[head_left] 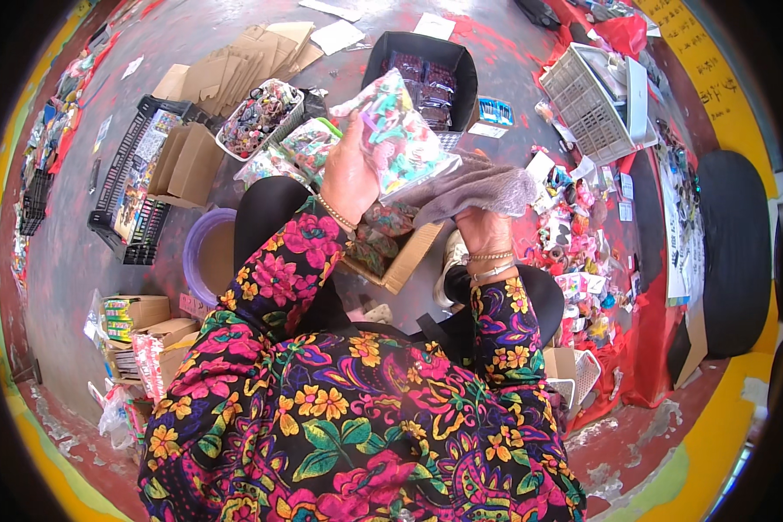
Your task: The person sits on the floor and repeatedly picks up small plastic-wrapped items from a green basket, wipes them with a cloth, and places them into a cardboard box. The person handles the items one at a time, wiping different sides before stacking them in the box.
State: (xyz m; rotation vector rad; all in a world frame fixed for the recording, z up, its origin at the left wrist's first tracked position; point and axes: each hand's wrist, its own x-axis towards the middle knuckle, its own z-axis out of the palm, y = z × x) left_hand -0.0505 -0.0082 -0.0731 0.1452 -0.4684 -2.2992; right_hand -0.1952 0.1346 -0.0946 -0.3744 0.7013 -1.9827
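Observation:
My left hand (pixel 351 178) is closed on the edge of a clear plastic bag (pixel 409 139) packed with small green, white, red and pink pieces. A grey-purple cloth (pixel 489 187) is gripped in my right hand (pixel 485 231), its fingers partly hidden under the folds. The cloth reaches left to the lower corner of the bag. Below both hands, an open cardboard box (pixel 406 264) between my legs holds similar filled bags (pixel 381 233). More filled bags (pixel 309 146) lie just left of my left hand.
Beyond the bag stands a black bin (pixel 467 65) with dark packets. To the left are a white basket (pixel 237 151) of small trinkets, a black crate (pixel 106 209) and a purple tub (pixel 193 252). A grey crate (pixel 576 109) and many scattered trinkets (pixel 583 226) lie right.

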